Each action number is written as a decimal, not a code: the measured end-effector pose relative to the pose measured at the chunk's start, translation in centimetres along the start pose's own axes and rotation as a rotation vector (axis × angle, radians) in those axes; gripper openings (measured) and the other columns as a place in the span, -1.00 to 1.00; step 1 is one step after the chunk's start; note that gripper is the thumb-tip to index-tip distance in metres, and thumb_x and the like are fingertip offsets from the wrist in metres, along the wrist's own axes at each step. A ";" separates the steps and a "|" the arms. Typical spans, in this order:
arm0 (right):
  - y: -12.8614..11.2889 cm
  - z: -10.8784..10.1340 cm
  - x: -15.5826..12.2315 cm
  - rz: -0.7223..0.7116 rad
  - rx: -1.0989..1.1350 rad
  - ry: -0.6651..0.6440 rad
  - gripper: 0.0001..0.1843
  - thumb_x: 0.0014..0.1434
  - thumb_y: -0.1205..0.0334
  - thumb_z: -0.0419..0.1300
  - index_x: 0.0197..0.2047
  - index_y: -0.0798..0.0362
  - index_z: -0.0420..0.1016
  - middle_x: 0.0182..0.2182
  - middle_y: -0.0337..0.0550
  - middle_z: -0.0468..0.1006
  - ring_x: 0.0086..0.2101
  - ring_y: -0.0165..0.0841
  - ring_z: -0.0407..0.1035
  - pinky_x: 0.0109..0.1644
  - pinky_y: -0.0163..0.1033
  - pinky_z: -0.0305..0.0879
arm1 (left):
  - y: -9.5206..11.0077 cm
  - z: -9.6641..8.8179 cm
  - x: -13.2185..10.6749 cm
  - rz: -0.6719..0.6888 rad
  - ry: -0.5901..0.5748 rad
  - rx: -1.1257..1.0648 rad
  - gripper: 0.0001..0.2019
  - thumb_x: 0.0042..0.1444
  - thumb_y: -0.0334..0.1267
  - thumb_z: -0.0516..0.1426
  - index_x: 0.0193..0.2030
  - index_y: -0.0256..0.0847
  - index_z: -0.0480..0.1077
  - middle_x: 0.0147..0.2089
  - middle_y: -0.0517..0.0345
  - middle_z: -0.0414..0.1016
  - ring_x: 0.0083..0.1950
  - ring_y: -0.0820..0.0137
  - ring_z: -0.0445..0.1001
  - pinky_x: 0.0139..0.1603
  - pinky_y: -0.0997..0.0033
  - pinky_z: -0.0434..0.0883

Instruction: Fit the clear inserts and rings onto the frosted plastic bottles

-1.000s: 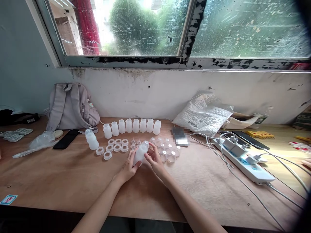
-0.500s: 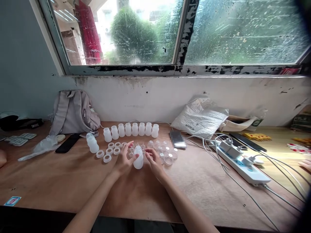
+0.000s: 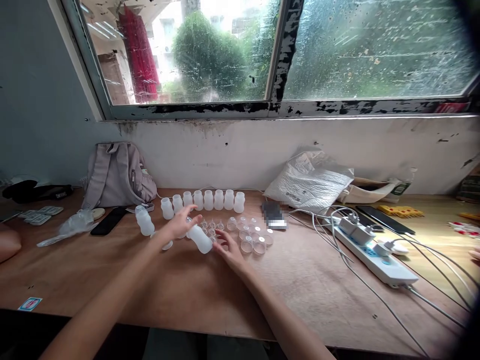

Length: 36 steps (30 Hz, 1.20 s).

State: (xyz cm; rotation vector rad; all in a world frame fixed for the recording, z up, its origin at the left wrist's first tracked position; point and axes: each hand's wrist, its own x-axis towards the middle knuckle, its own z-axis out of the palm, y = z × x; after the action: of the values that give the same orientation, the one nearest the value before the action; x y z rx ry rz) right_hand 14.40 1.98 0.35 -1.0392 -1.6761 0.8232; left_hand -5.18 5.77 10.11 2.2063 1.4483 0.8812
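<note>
"Where is the bottle being worked on?"

"The tilted bottle [image 3: 201, 241], frosted white, is just below the centre of the frame, its base toward the lower right. Its upper end lies against the left hand [image 3: 181, 223]."

"Are the hands holding it?"

"The left hand is spread across its top; whether those fingers grip it, I can't make out. The right hand [image 3: 228, 248] has its fingers parted and loosely bent beside the base, gripping nothing that shows. Contact there is too small to judge."

"What looks finished?"

"One, I'd judge: the topped bottle [image 3: 144, 221], left of centre, standing apart with a translucent top on. The tilted one may be topped as well, but the left hand hides too much to be sure."

"And what is left?"

"Most of it, by the look of things. A row of eight bottles [image 3: 208, 200] stands upright along the back of the wooden table [image 3: 240, 300], mid-frame, with no tops on. Loose parts lie in front: white rings [image 3: 167, 245], mostly hidden behind the left arm; small clear teat-shaped pieces [image 3: 212, 225] at centre; and clear cups [image 3: 258, 245] right of centre."

"Anything else around?"

"A grey backpack [image 3: 112, 175] at left, and a white power strip [image 3: 378, 255] at right."
</note>
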 end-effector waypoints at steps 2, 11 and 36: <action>0.3 1.2 -0.4 -0.046 -0.066 -0.059 -0.46 -0.01 0.09 0.17 0.04 0.02 0.22 -0.03 -0.04 0.34 -0.08 -0.23 0.26 -0.05 -0.13 0.22 | -1.1 3.1 -1.8 -0.067 0.045 -0.074 -0.60 0.08 -0.07 -0.05 0.02 -0.22 0.21 0.00 -0.02 0.34 -0.04 0.29 0.35 -0.06 0.29 0.30; -0.8 1.6 -1.1 -0.117 -0.039 0.002 -0.67 0.05 0.17 0.12 -0.08 0.01 0.32 -0.16 -0.11 0.43 -0.18 -0.30 0.33 -0.12 -0.23 0.26 | -2.9 7.2 -7.1 -0.277 0.456 -0.376 -0.61 0.01 -0.09 0.05 -0.02 -0.18 0.23 0.03 -0.02 0.29 0.04 0.25 0.29 -0.01 0.25 0.27; 0.1 1.3 -0.6 -0.072 -0.068 0.057 -0.74 0.08 0.23 0.06 -0.12 0.05 0.31 -0.29 -0.10 0.45 -0.28 -0.33 0.34 -0.23 -0.23 0.28 | -6.2 -9.0 2.8 -0.385 0.102 0.586 -0.60 -0.07 0.03 0.01 -0.13 -0.14 0.30 -0.16 0.05 0.47 -0.10 0.17 0.38 -0.08 0.22 0.19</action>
State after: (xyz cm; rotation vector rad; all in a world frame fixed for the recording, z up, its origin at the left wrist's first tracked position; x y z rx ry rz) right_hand 13.32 1.38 -0.37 -1.0331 -1.6928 0.6884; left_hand -14.64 10.52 13.93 2.1393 2.3137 0.4800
